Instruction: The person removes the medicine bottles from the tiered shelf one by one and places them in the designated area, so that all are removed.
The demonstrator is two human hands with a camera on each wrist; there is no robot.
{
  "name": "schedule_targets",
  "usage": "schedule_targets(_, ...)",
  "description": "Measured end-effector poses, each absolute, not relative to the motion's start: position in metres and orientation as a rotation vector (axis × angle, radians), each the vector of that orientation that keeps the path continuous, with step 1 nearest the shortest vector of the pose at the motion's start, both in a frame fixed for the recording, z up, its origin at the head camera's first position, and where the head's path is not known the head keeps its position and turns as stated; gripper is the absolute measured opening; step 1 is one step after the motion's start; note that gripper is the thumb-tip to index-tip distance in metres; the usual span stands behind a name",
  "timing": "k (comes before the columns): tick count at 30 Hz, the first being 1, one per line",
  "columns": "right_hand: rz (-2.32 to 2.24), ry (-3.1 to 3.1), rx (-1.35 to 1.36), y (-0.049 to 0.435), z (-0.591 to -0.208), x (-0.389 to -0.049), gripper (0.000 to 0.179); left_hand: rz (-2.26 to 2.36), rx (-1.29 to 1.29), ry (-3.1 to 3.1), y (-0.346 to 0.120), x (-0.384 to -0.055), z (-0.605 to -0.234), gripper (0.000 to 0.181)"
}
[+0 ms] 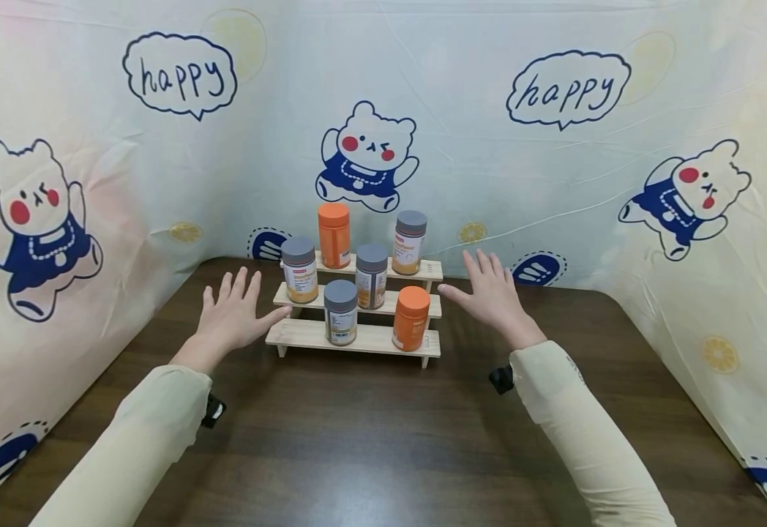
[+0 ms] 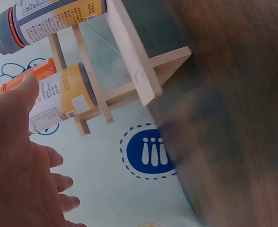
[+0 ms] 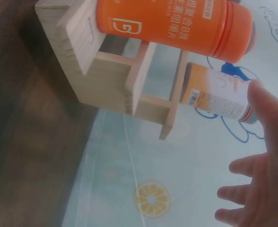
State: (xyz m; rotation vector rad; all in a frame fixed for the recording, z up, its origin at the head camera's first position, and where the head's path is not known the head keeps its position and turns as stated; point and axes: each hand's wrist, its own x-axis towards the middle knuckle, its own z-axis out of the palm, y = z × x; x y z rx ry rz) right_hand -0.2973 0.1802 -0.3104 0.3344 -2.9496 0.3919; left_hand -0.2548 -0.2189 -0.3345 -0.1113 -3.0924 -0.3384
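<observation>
A large printed cloth [image 1: 423,58], bearing cartoon bears and the word "happy", rises behind the wooden stand [image 1: 298,337] and along both sides of it. The dark brown worktop [image 1: 357,432] carries the stand and stretches out in front of it, toward the person whom I see reaching in. Pale sleeves [image 1: 140,432] extend from in front of the stand to either side of it. The stand itself has three stepped tiers, each bearing two upright bottles. The left hand [image 1: 230,316] lies just beside the stand's left end and the right hand [image 1: 492,293] beside its right end; on both, the fingers are extended and spread, gripping nothing. On the stand's top tier are an orange bottle [image 1: 334,238] and, to its right, a grey-lidded bottle [image 1: 409,245]; on its middle tier, two grey-lidded bottles [image 1: 301,274]; on its lowest tier, a grey-lidded bottle [image 1: 340,315] near the middle and an orange bottle [image 1: 412,322] toward the right end. Smallest are the black devices [image 1: 502,380] at the wrists, in front of the stand to either side.
</observation>
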Motion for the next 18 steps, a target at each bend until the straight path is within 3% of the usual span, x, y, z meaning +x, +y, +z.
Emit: schedule_targets(18,0.495,-2.835,0.457,0.169,-0.285,-0.311,0.082,-0.43,-0.186,-3.048,-0.233,-0.251,-0.354,0.1)
